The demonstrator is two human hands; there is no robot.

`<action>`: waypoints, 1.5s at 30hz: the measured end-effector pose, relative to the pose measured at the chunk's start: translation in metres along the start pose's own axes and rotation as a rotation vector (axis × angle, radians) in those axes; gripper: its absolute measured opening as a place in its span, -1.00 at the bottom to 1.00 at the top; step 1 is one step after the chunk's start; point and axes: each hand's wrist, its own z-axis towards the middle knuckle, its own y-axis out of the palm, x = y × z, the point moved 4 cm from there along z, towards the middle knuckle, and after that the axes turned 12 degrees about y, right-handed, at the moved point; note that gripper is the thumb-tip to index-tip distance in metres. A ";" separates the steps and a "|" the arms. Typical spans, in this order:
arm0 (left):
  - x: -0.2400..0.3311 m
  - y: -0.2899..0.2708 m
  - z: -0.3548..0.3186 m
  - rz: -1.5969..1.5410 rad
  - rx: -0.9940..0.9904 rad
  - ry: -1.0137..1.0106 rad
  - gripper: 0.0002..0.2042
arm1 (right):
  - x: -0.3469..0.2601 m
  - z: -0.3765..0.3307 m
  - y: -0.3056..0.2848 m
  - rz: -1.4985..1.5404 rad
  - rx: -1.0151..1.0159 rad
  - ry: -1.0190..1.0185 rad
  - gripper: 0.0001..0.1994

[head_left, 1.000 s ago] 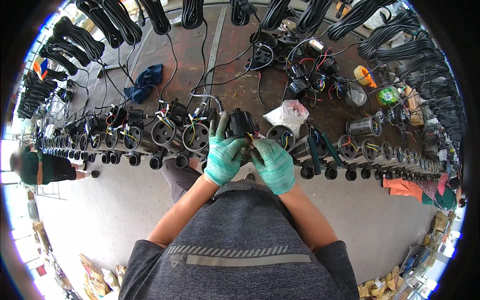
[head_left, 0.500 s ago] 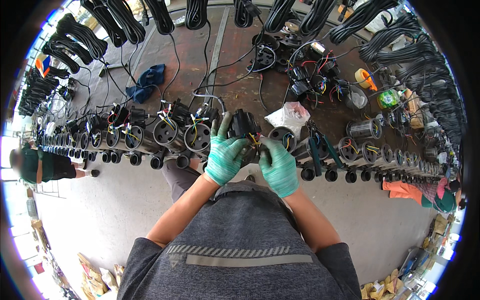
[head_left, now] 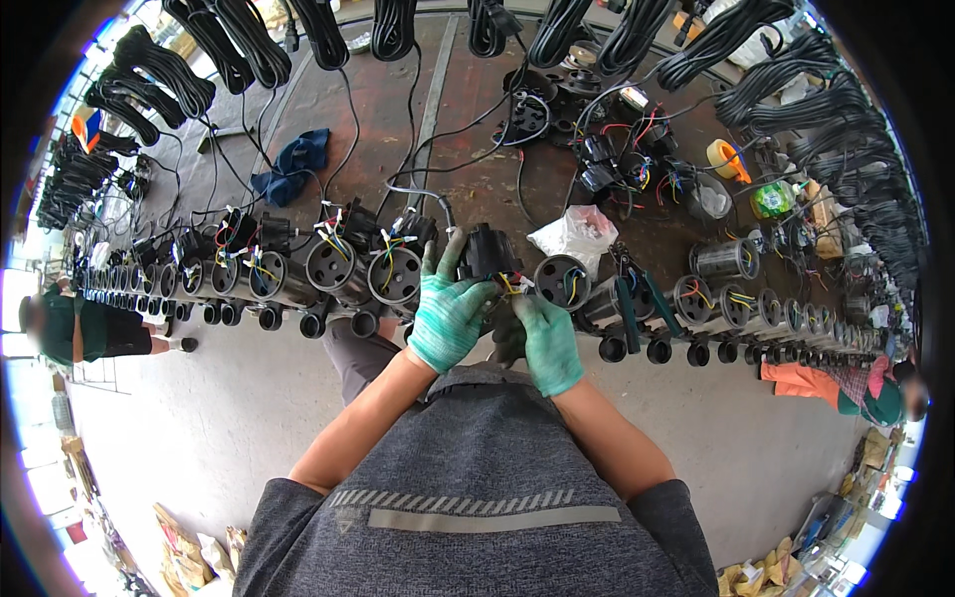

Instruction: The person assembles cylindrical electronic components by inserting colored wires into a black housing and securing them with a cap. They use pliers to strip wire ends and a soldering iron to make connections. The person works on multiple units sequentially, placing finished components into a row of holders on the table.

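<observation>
- Hands: both wear green gloves and meet at the near edge of the surface (head_left: 477,109), a long rust-brown bench seen from above.
- Left hand (head_left: 448,313) is wrapped around a black motor part (head_left: 487,254), fingers up along its left side, grasping it from below and holding it above the row of cylinders.
- Right hand (head_left: 545,343) sits just right of and below that part, fingertips pinched on the coloured wires (head_left: 510,286) coming out of its underside; yellow, red and blue strands show between the two gloves.
- Open metal cylinders (head_left: 396,276) stand in a line along the bench edge to the left, each with loose wires in its mouth; more of them (head_left: 724,261) run off to the right.
- Clear plastic bag (head_left: 579,231) lies just beyond the right hand, touching the nearest cylinder.
- Blue cloth (head_left: 291,164) lies well back on the left part of the bench.
- Coiled black cables (head_left: 224,45) hang along the far side, their leads trailing across the bench top.
- Green round container (head_left: 769,199) and a roll of tape (head_left: 723,157) sit at the far right, well apart from the hands.
- Person in a green top (head_left: 70,326) stands at the left end of the bench, small and blurred.
</observation>
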 end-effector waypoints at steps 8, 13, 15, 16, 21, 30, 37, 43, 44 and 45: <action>-0.006 0.002 -0.007 -0.031 -0.040 -0.007 -0.73 | -0.026 -0.006 0.001 -1.059 0.331 -1.174 -0.67; -0.001 -0.004 0.005 0.001 -0.070 0.067 -0.77 | -0.025 0.005 -0.009 -0.918 0.292 -1.110 -0.75; -0.001 -0.001 0.000 0.083 -0.067 0.107 -0.76 | -0.022 0.003 -0.008 -0.677 0.201 -0.755 -0.82; 0.002 0.001 0.001 0.097 -0.049 0.098 -0.75 | -0.021 -0.001 -0.005 -0.555 0.162 -0.577 -0.85; 0.004 0.007 0.003 0.107 0.047 0.064 -0.72 | -0.025 -0.003 -0.008 -0.284 -0.047 0.064 -0.82; 0.000 0.006 -0.005 0.003 0.083 -0.024 -0.72 | -0.161 0.152 -0.124 -1.527 0.166 -0.044 -0.79; -0.004 0.008 -0.013 -0.003 0.039 -0.018 -0.72 | -0.048 0.312 -0.175 -2.331 -0.374 0.157 -0.74; -0.004 0.008 -0.015 -0.043 0.049 -0.052 -0.75 | -0.061 0.271 -0.133 -2.299 -0.384 0.063 -0.74; -0.004 0.009 -0.017 -0.043 0.057 -0.065 -0.74 | -0.068 0.264 -0.127 -2.300 -0.304 0.030 -0.78; -0.004 0.009 -0.014 -0.057 0.062 -0.058 -0.74 | -0.065 0.269 -0.144 -2.340 -0.271 0.019 -0.78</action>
